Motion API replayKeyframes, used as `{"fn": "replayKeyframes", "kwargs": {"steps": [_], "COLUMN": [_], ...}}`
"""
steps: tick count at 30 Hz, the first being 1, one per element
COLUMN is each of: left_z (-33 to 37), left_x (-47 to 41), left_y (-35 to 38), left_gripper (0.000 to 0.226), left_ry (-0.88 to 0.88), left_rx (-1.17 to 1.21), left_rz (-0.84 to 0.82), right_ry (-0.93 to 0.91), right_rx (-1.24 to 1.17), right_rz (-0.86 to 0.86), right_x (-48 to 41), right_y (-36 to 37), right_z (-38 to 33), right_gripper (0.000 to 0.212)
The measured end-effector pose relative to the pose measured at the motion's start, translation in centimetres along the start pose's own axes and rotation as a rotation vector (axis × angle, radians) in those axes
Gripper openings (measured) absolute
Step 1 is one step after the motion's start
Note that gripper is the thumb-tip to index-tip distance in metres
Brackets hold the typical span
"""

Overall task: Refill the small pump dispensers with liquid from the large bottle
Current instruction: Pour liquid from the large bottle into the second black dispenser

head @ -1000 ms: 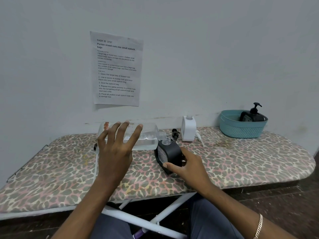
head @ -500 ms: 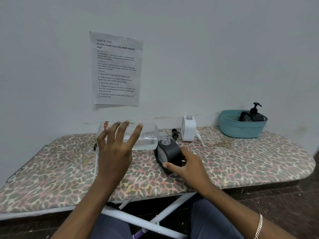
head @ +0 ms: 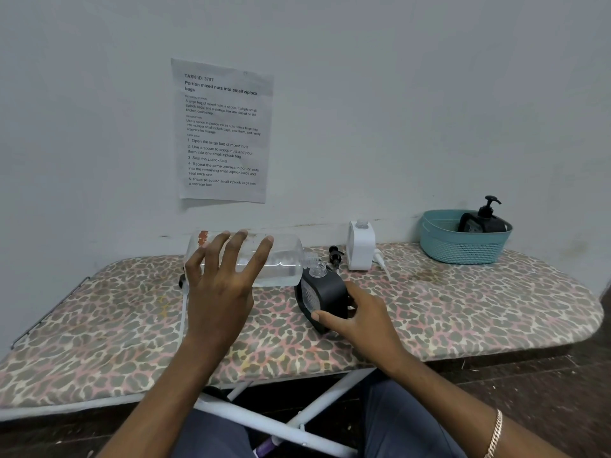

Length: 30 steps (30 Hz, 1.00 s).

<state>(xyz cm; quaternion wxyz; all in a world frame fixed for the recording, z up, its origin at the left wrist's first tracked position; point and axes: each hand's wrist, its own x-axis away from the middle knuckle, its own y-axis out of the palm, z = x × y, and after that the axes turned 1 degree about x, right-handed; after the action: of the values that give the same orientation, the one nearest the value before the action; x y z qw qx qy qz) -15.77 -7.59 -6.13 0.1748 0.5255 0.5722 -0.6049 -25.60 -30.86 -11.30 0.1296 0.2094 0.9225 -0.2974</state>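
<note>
You're mid-pour. Your left grip (head: 224, 292), fingers spread round it, holds the large bottle (head: 281, 259) level, mouth at the black dispenser's (head: 325, 295) open neck. Your right grip (head: 360, 319) clasps that dispenser on the ironing board (head: 463, 309). Next, likely tip gently and watch the level.

The left hand (head: 220, 292) hides part of the large bottle (head: 285, 261).
</note>
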Motion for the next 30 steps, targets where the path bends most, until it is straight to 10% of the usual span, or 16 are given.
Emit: {"fn": "replayKeyframes", "kwargs": {"steps": [30], "left_z": [-0.05], "left_x": [0.36], "left_y": [0.96], "left_gripper": [0.095], "left_ry": [-0.014], "left_rx": [0.055], "left_rz": [0.002], "right_ry": [-0.024], "right_rx": [-0.027], "right_rz": [0.001], "right_x": [0.04], "right_y": [-0.01], "right_z": [0.02], "right_gripper": [0.052]}}
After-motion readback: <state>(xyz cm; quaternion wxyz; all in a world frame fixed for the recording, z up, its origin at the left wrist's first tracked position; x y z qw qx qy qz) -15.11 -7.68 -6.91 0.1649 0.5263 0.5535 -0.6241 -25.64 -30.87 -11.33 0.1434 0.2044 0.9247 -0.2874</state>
